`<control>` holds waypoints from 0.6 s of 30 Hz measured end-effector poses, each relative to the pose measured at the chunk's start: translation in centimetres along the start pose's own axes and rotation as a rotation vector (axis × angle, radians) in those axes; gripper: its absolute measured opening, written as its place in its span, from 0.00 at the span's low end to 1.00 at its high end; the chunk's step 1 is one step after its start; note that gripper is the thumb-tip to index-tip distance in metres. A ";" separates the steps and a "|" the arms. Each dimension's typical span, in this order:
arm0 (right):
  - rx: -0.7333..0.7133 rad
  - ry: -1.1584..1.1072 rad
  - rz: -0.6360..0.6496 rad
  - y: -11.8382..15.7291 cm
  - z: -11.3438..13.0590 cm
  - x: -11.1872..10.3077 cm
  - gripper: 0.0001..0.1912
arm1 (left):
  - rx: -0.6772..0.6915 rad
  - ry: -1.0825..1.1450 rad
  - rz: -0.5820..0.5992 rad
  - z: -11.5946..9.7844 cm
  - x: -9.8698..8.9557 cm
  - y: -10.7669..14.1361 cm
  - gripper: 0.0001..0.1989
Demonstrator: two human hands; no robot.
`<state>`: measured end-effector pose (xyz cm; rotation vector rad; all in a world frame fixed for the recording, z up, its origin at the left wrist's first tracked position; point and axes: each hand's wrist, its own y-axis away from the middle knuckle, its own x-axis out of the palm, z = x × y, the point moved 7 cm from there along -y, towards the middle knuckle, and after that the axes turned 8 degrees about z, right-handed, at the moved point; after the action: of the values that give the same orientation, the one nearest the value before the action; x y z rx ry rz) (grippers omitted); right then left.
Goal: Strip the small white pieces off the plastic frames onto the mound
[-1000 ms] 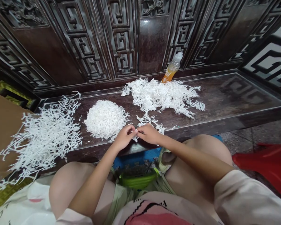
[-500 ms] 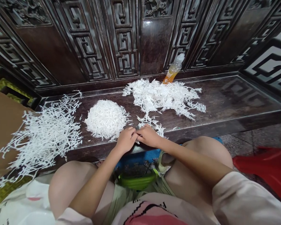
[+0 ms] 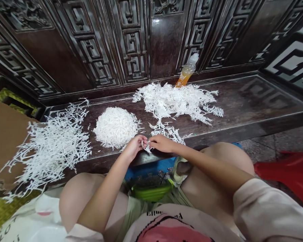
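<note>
At the front edge of the dark wooden bench (image 3: 242, 104), my left hand (image 3: 135, 145) is curled, with small white bits showing at its fingertips. Close beside it, my right hand (image 3: 163, 143) pinches a small white branched plastic piece (image 3: 147, 148) that sits between the two hands. A white branched sprig (image 3: 164, 129) lies just behind my right hand. Beyond that spreads a heap of feathery white plastic branches (image 3: 174, 101). Left of my hands is a rounded mound of small loose white pieces (image 3: 117, 127). The right fingertips are partly hidden.
A tangled pile of bare white stems (image 3: 55, 144) lies at the bench's left end, over brown cardboard (image 3: 5, 134). A bottle of orange drink (image 3: 187, 72) stands against the carved backrest (image 3: 166, 47). A red plastic stool (image 3: 285, 171) is at right, a green object (image 3: 151, 192) below.
My hands have moved slightly apart, and the left fingers have loosened and turned up. The white piece between them now shows more. The view has shifted a little.
</note>
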<state>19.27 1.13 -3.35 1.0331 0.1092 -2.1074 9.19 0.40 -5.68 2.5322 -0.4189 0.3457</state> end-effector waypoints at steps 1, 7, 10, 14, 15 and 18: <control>-0.002 -0.008 -0.006 0.1 0.0 0.0 0.12 | 0.015 -0.052 -0.007 0.3 0.3 -0.1 0.06; -0.032 0.075 -0.023 0.2 -0.2 -0.1 0.13 | 0.174 -0.527 -0.027 -0.2 1.0 0.0 0.12; -0.048 0.139 -0.030 0.2 -0.1 -0.1 0.15 | 0.190 -0.709 -0.006 -0.5 1.2 -0.2 0.15; -0.035 0.157 -0.030 0.3 0.0 -0.2 0.14 | 0.196 -0.830 0.065 -0.8 1.7 -0.3 0.14; -0.032 0.142 -0.021 0.3 0.0 -0.2 0.13 | 0.199 -0.846 0.079 -0.9 1.7 -0.3 0.14; -0.032 0.014 0.047 0.4 0.2 -0.3 0.14 | 0.197 -0.855 0.098 -1.4 1.7 0.1 0.12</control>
<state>19.53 0.97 -2.92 1.0222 0.1240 -2.0498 10.53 0.76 -3.92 2.7482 -0.8521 -0.7317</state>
